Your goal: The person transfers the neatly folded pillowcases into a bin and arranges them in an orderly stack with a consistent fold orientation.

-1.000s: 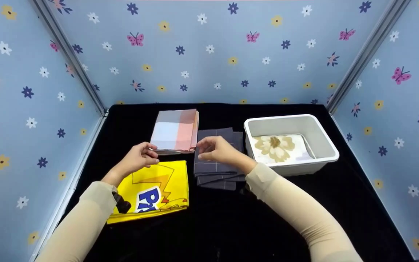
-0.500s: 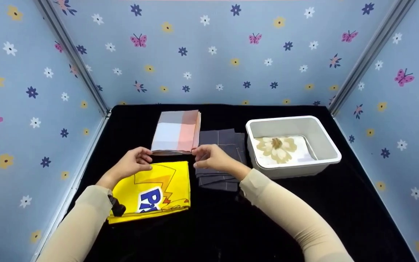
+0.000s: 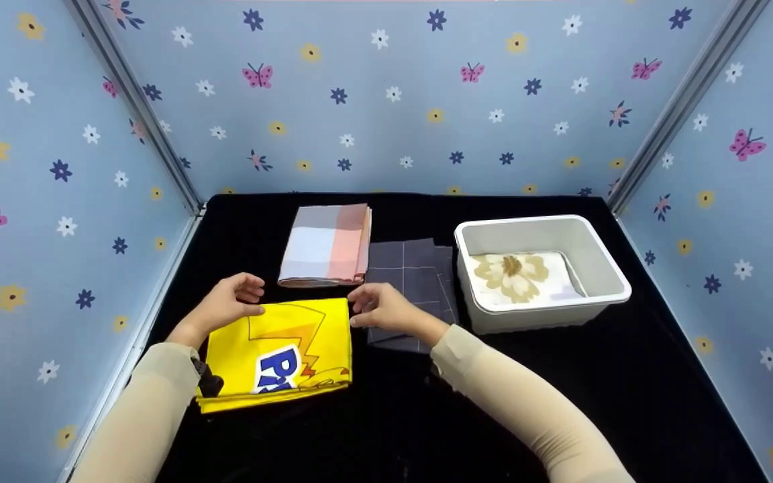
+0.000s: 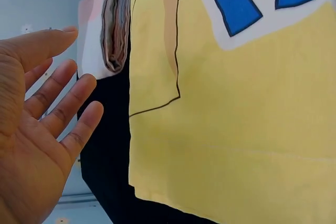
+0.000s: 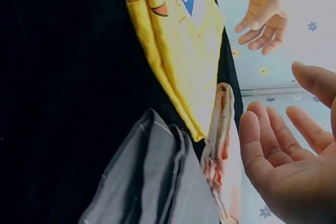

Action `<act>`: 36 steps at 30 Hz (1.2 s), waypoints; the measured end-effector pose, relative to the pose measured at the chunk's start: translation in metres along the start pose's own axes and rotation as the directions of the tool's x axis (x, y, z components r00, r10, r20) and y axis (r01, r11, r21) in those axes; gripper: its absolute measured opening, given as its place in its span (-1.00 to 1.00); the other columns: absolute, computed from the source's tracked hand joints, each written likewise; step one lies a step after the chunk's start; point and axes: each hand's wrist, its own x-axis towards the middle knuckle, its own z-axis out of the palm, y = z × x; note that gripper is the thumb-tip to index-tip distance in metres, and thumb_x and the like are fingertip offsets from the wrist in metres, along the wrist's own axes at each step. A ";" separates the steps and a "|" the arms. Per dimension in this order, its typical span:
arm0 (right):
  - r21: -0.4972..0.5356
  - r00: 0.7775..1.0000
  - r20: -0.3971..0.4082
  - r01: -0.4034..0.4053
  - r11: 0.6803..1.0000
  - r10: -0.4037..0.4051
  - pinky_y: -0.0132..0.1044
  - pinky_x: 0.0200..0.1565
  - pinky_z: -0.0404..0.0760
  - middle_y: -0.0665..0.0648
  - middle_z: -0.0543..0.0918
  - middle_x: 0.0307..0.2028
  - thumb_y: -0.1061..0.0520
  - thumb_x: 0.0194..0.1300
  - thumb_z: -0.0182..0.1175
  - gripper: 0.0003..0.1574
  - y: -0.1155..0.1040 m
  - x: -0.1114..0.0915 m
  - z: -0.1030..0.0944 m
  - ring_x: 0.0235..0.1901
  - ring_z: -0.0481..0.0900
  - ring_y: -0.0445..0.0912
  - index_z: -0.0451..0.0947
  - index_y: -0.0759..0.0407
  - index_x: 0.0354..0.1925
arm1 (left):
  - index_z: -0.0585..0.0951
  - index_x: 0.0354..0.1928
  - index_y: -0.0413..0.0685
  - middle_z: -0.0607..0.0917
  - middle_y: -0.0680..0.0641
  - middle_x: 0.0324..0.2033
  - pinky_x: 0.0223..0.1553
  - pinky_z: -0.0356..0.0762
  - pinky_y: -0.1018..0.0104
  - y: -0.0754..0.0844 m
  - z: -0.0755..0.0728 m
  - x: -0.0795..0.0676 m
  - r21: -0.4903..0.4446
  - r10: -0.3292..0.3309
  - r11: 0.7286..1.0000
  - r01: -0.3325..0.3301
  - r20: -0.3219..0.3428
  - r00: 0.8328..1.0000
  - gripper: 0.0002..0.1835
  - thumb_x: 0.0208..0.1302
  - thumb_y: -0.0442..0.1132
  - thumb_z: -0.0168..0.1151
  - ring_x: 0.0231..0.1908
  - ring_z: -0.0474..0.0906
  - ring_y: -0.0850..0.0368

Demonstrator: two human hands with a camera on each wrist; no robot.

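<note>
Yellow folded cloth lies flat on the near left part of the black-covered desk, printed side up, the folded layers showing along its near edge. Left hand is at its far left corner, released, fingers loosely bent and holding nothing; the left wrist view shows a gap to the cloth. Right hand is by the far right corner, likewise released, above the left part of a folded dark grey cloth. Beyond the yellow cloth, on the far side, lies a folded pink-and-white checked cloth. Right of the grey cloth stands a white bin, containing a flower-print cloth. Patterned blue walls enclose the desk.
</note>
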 end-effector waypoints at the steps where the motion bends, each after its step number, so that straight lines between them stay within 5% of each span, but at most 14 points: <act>1: -0.006 1.000 -0.003 0.001 1.000 -0.001 -0.32 -0.14 0.77 0.46 0.73 0.02 0.26 0.30 0.50 -0.41 0.002 0.000 0.002 -0.21 0.68 -0.09 0.62 0.39 0.25 | 0.53 0.33 -0.37 0.65 -0.42 0.17 0.31 0.64 -0.28 -0.001 -0.001 0.000 0.004 -0.006 1.000 0.006 0.000 1.000 -0.53 0.45 -0.44 0.38 0.18 0.63 -0.36; 12: -0.077 0.999 -0.038 -0.038 0.996 0.035 -0.15 0.00 0.78 0.39 0.74 0.03 0.21 0.32 0.52 -0.34 0.023 0.003 0.016 -0.08 0.73 0.05 0.60 0.38 0.32 | 0.51 0.36 -0.39 0.61 -0.45 0.26 0.40 0.51 -0.37 -0.012 -0.003 0.001 0.017 -0.043 0.999 0.043 0.001 0.999 -0.49 0.46 -0.39 0.40 0.28 0.54 -0.42; 21: -0.082 0.999 -0.050 -0.024 0.996 0.020 -0.29 -0.09 0.73 0.40 0.73 0.01 0.23 0.27 0.55 -0.27 0.035 0.007 0.031 -0.16 0.70 -0.01 0.56 0.41 0.33 | 0.50 0.38 -0.39 0.58 -0.46 0.30 0.45 0.45 -0.37 -0.024 -0.004 0.001 0.035 -0.079 0.996 0.079 -0.011 0.997 -0.46 0.45 -0.36 0.41 0.32 0.50 -0.43; 27: -0.103 0.999 -0.042 -0.039 0.994 0.034 -0.13 0.03 0.81 0.37 0.75 0.01 0.25 0.27 0.55 -0.26 0.038 0.006 0.042 -0.10 0.77 0.09 0.54 0.42 0.34 | 0.46 0.44 -0.37 0.51 -0.47 0.39 0.51 0.37 -0.41 -0.032 -0.007 0.000 0.053 -0.140 0.989 0.140 -0.002 0.990 -0.41 0.46 -0.33 0.39 0.41 0.41 -0.46; 36: -0.164 0.997 -0.043 -0.066 0.984 0.060 -0.17 0.06 0.73 0.27 0.74 -0.04 0.20 0.23 0.59 -0.25 0.044 0.006 0.055 -0.13 0.66 -0.04 0.57 0.34 0.32 | 0.41 0.49 -0.39 0.41 -0.53 0.47 0.53 0.32 -0.44 -0.045 -0.010 0.001 0.066 -0.196 0.979 0.195 0.015 0.980 -0.36 0.47 -0.31 0.37 0.48 0.31 -0.52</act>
